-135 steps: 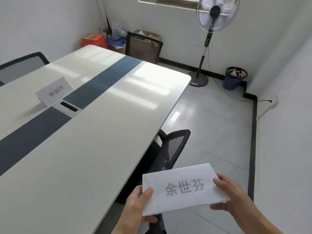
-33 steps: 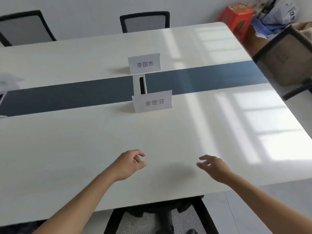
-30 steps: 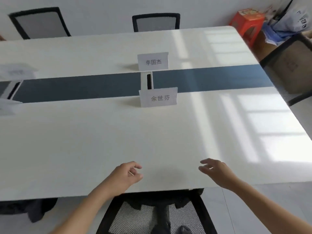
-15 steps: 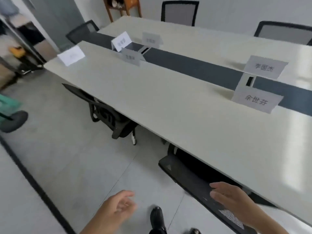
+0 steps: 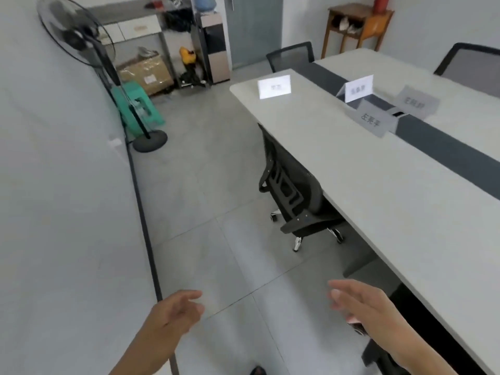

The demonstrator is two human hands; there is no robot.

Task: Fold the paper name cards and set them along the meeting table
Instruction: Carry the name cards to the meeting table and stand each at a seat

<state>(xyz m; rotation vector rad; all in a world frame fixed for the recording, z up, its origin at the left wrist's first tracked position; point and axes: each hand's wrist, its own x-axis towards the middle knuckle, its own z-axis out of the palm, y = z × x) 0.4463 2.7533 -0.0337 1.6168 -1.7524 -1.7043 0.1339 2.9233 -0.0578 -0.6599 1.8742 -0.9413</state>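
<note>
Left hand [image 5: 176, 312] low in view, forearm bare, rising from bottom edge. Fingers loosely curled, thumb apart, palm turned inward toward right; nothing held. Right hand [image 5: 362, 307] at about same height, well apart from left, forearm bare, entering from lower right corner. Fingers [image 5: 341, 289] extended and slightly spread, pointing left, motion-blurred; palm faces down and inward; nothing held. Both hands in air, touching nothing. Wrists roughly straight, in line with forearms.

A black pedestal fan [image 5: 81, 39] stands upper left beside a green plastic stool [image 5: 140, 104]; a wooden side table [image 5: 357, 23] sits upper right.
</note>
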